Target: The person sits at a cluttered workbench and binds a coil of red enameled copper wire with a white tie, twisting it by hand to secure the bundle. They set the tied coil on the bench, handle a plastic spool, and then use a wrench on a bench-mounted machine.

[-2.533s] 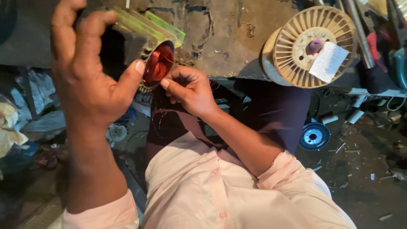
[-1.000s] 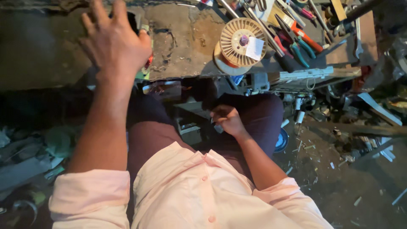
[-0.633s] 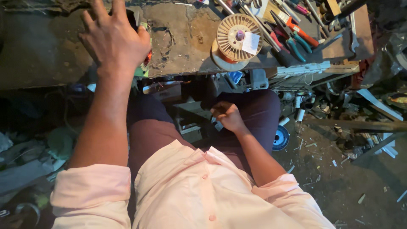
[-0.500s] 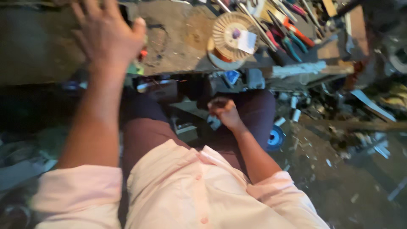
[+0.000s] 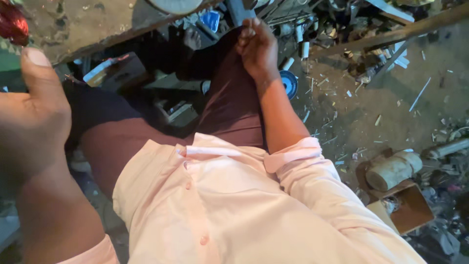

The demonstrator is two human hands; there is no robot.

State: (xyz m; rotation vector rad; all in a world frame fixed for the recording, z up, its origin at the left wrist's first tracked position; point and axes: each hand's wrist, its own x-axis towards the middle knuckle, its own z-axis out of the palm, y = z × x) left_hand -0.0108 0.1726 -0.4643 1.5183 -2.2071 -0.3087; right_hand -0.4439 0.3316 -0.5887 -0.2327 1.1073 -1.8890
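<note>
Head view, looking down over a pale pink shirt (image 5: 220,210) and dark maroon trousers (image 5: 229,107).

Left hand (image 5: 29,127) raised close to the lens, filling the left edge. Thumb upright, nail toward the camera. The other fingers are out of sight behind the palm, so I cannot tell whether they are spread or curled, nor whether they grip anything. Red shiny coil (image 5: 12,24) sits at the top left corner just above the thumb tip; possibly copper winding wire, but it is cut off by the frame edge. Contact between hand and coil not visible.

Right hand (image 5: 256,46) rests on the right knee, fingers curled loosely together against the trouser cloth. Nothing can be seen pinched in them. Sleeve rolled to the elbow.

Worn, stained table (image 5: 97,24) runs across the top left, with the rim of a pale spool (image 5: 176,5) on its edge. Below it, clutter in shadow. Blue round disc (image 5: 289,83) lies on the dirt floor (image 5: 391,107) just beside the right forearm. Open cardboard box (image 5: 408,210) and a pale cylinder (image 5: 393,168) lie at lower right, touching.
</note>
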